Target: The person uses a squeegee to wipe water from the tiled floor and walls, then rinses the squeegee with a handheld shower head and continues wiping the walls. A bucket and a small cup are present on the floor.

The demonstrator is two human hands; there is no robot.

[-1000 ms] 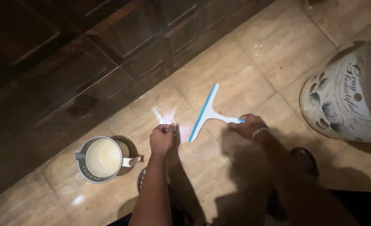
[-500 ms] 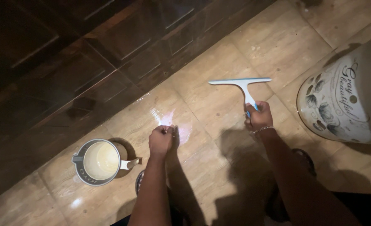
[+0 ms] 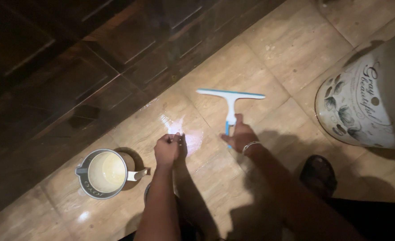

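My right hand (image 3: 240, 136) grips the blue handle of a white-bladed squeegee (image 3: 230, 96), whose blade lies flat on the beige floor tiles, pointing away from me. My left hand (image 3: 167, 148) is closed into a fist just above a shiny wet patch (image 3: 179, 127) on the tile, to the left of the squeegee. Whether anything is inside the fist cannot be told. A bracelet sits on my right wrist.
A grey jug (image 3: 101, 173) of pale liquid stands on the floor at lower left. A large white patterned bin (image 3: 362, 107) stands at the right. Dark wooden cabinet doors (image 3: 95, 67) run along the far side. My sandalled foot (image 3: 318, 175) is at lower right.
My right hand has swung the squeegee from a tilted position beside the wet patch out to the right, then brought it back left and laid the blade flat. The left fist stays put.
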